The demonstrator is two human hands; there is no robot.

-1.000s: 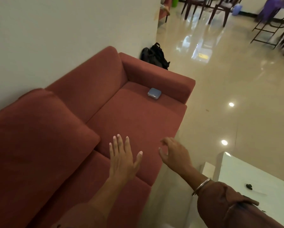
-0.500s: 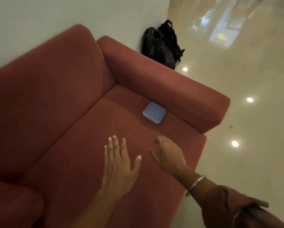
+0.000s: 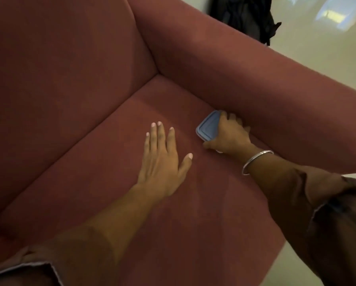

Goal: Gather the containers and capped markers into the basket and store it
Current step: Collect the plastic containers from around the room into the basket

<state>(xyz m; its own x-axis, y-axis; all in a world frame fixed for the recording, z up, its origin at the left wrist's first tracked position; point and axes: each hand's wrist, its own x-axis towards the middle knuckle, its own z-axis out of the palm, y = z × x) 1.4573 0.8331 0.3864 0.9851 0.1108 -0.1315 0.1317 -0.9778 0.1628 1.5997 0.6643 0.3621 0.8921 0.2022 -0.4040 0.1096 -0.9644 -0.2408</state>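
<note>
A red sofa (image 3: 115, 124) fills most of the frame, its armrest (image 3: 255, 79) running across the upper right. At center right, the right hand (image 3: 229, 134) curls its fingers (image 3: 224, 117) around a blue-lidded container (image 3: 208, 126) on the seat just beside the armrest. The left hand (image 3: 162, 159) hovers flat, fingers spread wide. A black backpack (image 3: 245, 15) sits on the glossy floor (image 3: 317, 48) at top.

The sofa (image 3: 90, 83) is showing a matt, softly napped red cloth. The small container (image 3: 207, 126) is looking like smooth blue plastic with a dull sheen. The bangle (image 3: 255, 161) is gleaming as polished metal. The floor (image 3: 321, 50) is shining glossy, throwing reflections.
</note>
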